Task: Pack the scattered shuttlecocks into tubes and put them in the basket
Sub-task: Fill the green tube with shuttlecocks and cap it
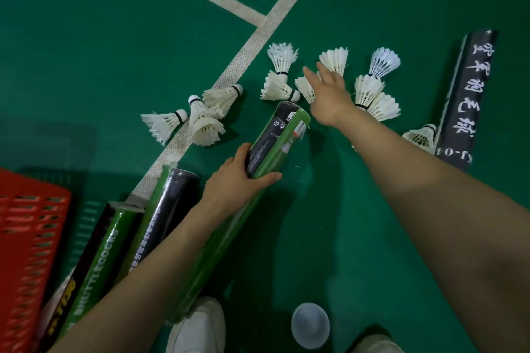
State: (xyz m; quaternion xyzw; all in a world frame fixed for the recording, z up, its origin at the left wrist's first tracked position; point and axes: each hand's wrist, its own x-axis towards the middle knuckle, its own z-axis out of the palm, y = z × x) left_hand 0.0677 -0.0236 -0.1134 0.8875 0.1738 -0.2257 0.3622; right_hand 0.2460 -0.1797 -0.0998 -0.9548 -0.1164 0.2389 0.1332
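Observation:
My left hand [239, 180] grips a green and black tube [275, 140], whose open end points toward the scattered shuttlecocks. My right hand [329, 94] reaches out flat over a white shuttlecock [305, 89], fingers spread, holding nothing. Several more white shuttlecocks lie on the green floor: one cluster at the left [206, 117], two at the centre [279, 74], others at the right [372, 89], one by the black tube [421, 137]. The red basket [25, 238] stands at the lower left.
Two more green and black tubes [160, 215] lie beside the basket. A black tube with white characters [464, 94] lies at the right. A pale round lid [310, 325] rests near my white shoe [198, 327]. White court lines [249, 46] cross the floor.

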